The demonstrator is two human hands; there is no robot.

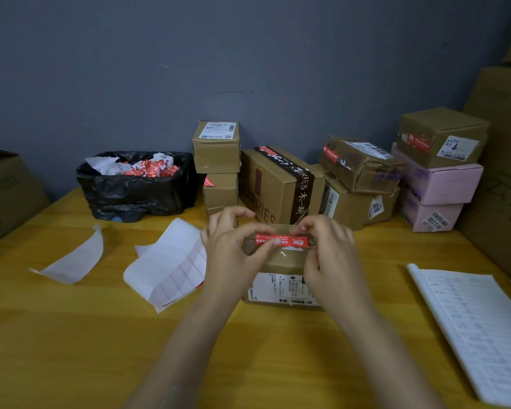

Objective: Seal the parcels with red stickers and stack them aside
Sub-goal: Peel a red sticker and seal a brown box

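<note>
We had the small brown parcel (pixel 281 268) in the middle of the wooden table (pixel 71 335), its shipping label facing us. A red sticker (pixel 281 241) lay across its far top edge. Our left hand (pixel 230 255) curled over the parcel's left corner, thumb tip pressing on the sticker's middle. Our right hand (pixel 329 255) pinched the sticker's right end between thumb and bent fingers. Just left of the parcel lay a curled sheet of sticker backing (pixel 165 267), with a smaller white strip (pixel 74 258) further left. A black-lined bin (pixel 136 190) of red and white scraps stood by the wall, beside the stacked parcels (pixel 272 187). A ruled notebook (pixel 478 326) lay at our right.
</note>
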